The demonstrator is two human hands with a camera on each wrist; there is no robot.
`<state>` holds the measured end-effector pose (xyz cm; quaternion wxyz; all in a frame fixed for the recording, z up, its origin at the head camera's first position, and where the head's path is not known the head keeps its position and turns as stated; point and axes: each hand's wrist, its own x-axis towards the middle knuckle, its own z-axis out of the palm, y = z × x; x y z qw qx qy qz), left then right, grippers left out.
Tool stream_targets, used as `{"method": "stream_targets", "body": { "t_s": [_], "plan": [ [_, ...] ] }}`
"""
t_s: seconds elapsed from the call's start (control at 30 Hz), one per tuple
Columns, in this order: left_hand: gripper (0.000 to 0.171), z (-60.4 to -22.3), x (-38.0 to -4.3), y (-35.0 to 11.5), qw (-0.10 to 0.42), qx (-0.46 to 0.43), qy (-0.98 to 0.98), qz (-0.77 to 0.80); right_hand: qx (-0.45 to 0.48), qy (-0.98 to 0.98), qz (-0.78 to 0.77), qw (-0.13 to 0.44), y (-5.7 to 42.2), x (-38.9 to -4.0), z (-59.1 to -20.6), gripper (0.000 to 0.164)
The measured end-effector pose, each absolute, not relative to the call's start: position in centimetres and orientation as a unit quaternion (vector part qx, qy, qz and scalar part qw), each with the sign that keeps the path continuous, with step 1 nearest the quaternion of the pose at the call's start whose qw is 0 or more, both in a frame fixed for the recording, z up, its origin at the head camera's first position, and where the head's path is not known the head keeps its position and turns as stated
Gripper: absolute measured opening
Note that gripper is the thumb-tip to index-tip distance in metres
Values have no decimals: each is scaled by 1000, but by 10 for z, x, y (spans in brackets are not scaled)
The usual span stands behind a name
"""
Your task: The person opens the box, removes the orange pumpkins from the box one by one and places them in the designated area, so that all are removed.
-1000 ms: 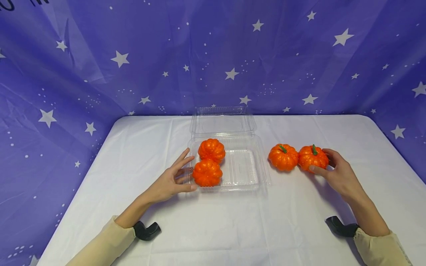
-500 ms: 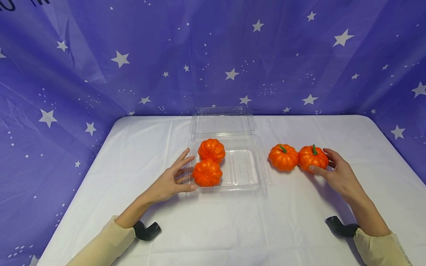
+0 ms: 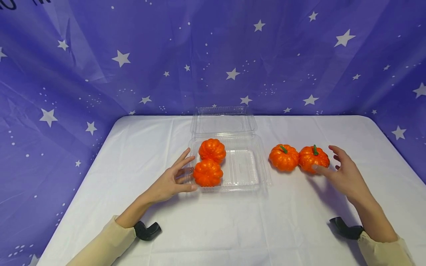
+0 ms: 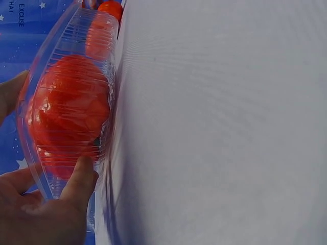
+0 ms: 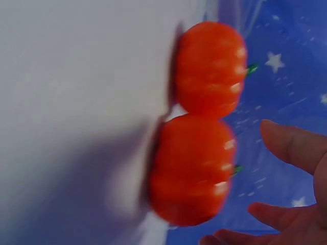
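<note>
My left hand (image 3: pixel 168 184) rests its outstretched fingers against the left side of a clear plastic clamshell container (image 3: pixel 244 168), whose lid (image 3: pixel 223 123) is tipped back. Inside, along the left half, lie two orange toy pumpkins, the rear one (image 3: pixel 212 150) and the front one (image 3: pixel 208 173), with their stems out of sight in the head view. Fingertips touch the container's wall in the left wrist view (image 4: pixel 76 189). To the right of the container, two more pumpkins with green stems stand touching, the left one (image 3: pixel 284 157) and the right one (image 3: pixel 313 159). Beside the right one is my right hand (image 3: pixel 346 177), fingers spread, holding nothing.
A white cloth (image 3: pixel 233 229) covers the table. Behind and at the sides hangs a purple curtain (image 3: pixel 166 48) with white stars. Black wrist mounts (image 3: pixel 146 231) sit on both forearms.
My right hand has let go of the rightmost pumpkin and drawn back slightly to the right. The left hand, container and all the pumpkins have stayed in place.
</note>
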<state>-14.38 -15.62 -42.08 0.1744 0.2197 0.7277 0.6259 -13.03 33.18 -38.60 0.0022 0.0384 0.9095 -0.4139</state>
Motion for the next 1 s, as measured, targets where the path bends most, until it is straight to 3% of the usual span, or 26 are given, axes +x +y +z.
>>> {"method": "stream_targets", "body": {
  "t_s": [0.27, 1.0],
  "plan": [
    [89, -421, -144, -157, 170, 221, 731, 623, -29, 903, -426, -56, 305, -110, -357, 82],
    [88, -422, -145, -156, 172, 222, 727, 627, -195, 878, -434, -57, 224, -77, -352, 57]
  ]
}}
